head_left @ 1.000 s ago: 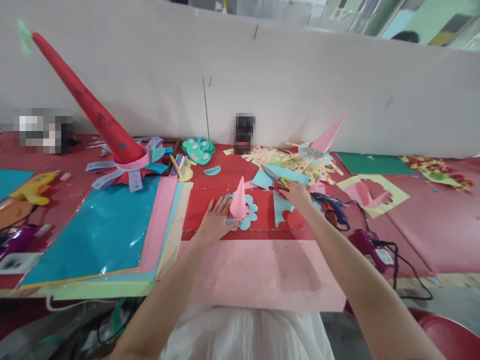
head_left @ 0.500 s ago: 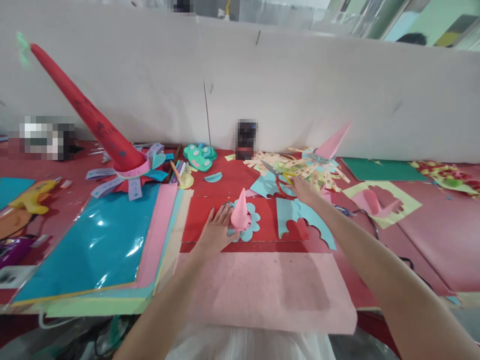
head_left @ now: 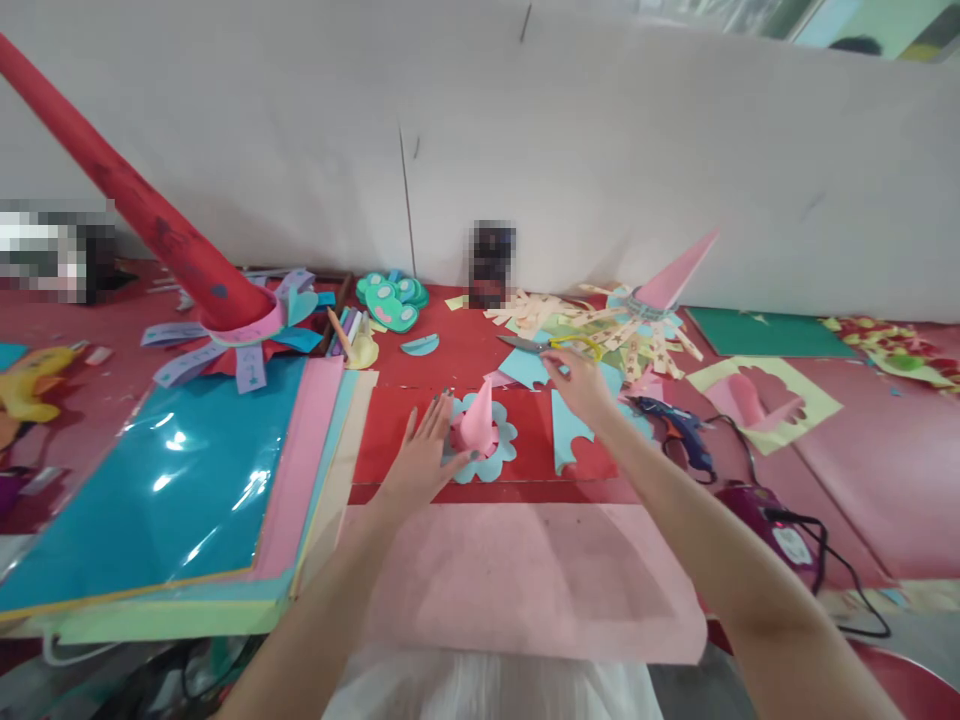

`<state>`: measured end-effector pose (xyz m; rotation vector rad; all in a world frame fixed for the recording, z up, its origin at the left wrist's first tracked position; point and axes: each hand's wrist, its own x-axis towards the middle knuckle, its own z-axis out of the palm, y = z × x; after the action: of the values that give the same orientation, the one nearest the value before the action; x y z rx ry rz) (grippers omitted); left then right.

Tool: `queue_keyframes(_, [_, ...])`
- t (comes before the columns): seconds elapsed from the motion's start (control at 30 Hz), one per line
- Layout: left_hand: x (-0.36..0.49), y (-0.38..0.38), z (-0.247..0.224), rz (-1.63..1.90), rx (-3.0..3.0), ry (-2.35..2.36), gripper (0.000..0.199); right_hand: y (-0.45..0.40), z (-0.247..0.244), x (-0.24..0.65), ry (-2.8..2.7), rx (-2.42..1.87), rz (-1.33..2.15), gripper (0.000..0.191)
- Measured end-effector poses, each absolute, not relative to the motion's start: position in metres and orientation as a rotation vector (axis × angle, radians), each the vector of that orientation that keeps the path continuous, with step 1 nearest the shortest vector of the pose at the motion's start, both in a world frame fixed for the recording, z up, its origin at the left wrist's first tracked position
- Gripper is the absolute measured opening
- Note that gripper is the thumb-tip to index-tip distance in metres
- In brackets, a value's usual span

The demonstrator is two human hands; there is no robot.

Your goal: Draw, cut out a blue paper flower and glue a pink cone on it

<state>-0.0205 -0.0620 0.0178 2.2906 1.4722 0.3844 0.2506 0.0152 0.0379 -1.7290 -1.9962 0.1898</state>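
Scissors (head_left: 576, 345) with grey blades and a yellow handle loop point left above the table. My right hand (head_left: 581, 385) has its fingers closed around their handle. Below and to the left stands a pink paper cone (head_left: 478, 425), upright in the middle of a light blue paper flower (head_left: 491, 467). My left hand (head_left: 420, 450) lies flat beside the flower with fingers spread, its thumb resting on the lower petals. A red sheet (head_left: 532, 430) lies beneath. Cut light blue paper (head_left: 566, 425) lies under my right hand and wrist.
At left, a tall red paper cone hat (head_left: 180, 240) stands behind blue sheets (head_left: 187, 480). A pink cone hat (head_left: 675, 280) with paper strips is at the back right. A glue gun (head_left: 682, 435) and a corded purple box (head_left: 772, 530) lie right. A wall (head_left: 300, 140) closes the back.
My right hand has moved left with the scissors, whose blades now lie more level. The view has tilted down and shows the glue gun more fully. My left hand has shifted slightly left.
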Motion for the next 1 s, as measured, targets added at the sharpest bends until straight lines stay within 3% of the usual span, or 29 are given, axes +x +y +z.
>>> queue_keyframes(0.17, [-0.027, -0.062, 0.06, 0.682, 2.102, 1.41, 0.056, -0.043, 0.035, 0.227, -1.809, -1.482, 0.51, 0.028])
queue_keyframes(0.4, [-0.021, -0.04, 0.125, 0.767, 2.115, 1.153, 0.052, -0.104, 0.027, 0.267, -1.465, -1.682, 0.475, 0.032])
queue_keyframes(0.63, [-0.002, -0.027, 0.128, 0.878, 2.101, 1.132, 0.02, -0.16, 0.019, 0.295, -1.253, -1.804, 0.462, 0.032])
queue_keyframes(1.0, [0.013, -0.032, 0.125, 0.967, 2.096, 1.199, 0.016, -0.188, 0.007, 0.318, -1.126, -1.812, 0.426, 0.034])
